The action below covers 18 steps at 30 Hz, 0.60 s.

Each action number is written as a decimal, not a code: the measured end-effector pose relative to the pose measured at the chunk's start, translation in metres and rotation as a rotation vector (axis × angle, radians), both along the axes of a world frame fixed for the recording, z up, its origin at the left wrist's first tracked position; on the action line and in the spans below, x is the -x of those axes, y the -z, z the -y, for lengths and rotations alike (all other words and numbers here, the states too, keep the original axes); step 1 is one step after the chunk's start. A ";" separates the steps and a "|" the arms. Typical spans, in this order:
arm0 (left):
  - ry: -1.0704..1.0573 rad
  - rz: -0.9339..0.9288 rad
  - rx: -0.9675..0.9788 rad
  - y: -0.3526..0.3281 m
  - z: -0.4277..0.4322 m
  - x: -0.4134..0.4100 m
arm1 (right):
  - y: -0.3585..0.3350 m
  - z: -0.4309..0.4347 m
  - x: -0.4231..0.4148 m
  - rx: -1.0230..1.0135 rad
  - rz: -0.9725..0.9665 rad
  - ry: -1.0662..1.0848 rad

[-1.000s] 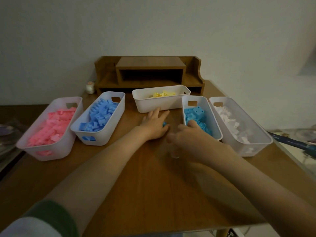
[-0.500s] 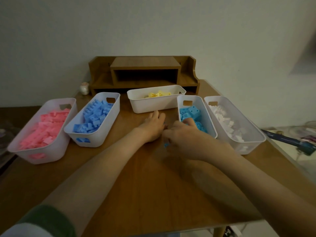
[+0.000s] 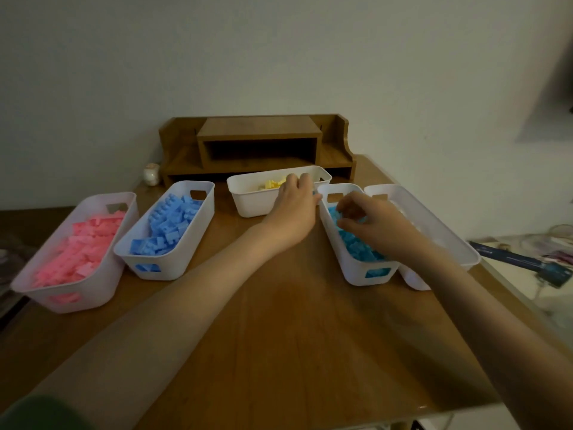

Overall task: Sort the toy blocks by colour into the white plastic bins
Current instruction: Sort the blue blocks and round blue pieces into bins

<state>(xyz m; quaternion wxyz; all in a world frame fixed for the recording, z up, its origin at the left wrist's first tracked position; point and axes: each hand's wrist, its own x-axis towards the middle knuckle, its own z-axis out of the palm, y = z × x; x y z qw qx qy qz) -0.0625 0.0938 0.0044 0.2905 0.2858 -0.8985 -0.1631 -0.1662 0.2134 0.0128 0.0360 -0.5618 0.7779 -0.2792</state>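
Note:
Five white bins stand in an arc on the wooden table (image 3: 294,330). From left they hold pink blocks (image 3: 83,243), blue blocks (image 3: 167,225), yellow blocks (image 3: 273,183), cyan blocks (image 3: 353,246) and, in the far-right bin (image 3: 434,221), pale blocks that my right arm mostly hides. My left hand (image 3: 296,209) hovers at the yellow bin's (image 3: 254,200) right front corner, fingers curled away from me, so I cannot see what they hold. My right hand (image 3: 369,221) hovers over the cyan bin (image 3: 350,268), fingers loosely curled and apart from the thumb, with nothing visible between them.
A wooden desk shelf (image 3: 257,141) stands against the wall behind the bins, with a small pale figurine (image 3: 151,173) to its left. Beyond the table's right edge lie a dark blue object (image 3: 511,259) and other clutter. No loose blocks show on the table in front of me.
Both hands have lifted off the table centre where they gathered cyan blocks. The left moved back to the yellow bin's corner. The right moved over the cyan bin.

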 end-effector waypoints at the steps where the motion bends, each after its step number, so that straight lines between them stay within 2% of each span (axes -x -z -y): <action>1: 0.018 -0.011 -0.007 -0.003 -0.005 0.003 | 0.001 0.001 0.003 -0.029 -0.049 0.058; 5: 0.144 0.069 -0.007 -0.005 -0.022 0.016 | 0.003 0.002 0.018 -0.176 -0.195 0.183; 9: 0.256 0.301 0.090 -0.002 -0.035 0.030 | -0.001 -0.001 0.027 -0.062 -0.242 0.248; 12: 0.268 0.449 0.128 -0.001 -0.038 0.037 | -0.003 -0.007 0.027 -0.085 -0.256 0.238; 18: 0.203 0.455 0.182 -0.010 -0.025 0.022 | -0.011 0.000 0.019 -0.083 -0.276 0.205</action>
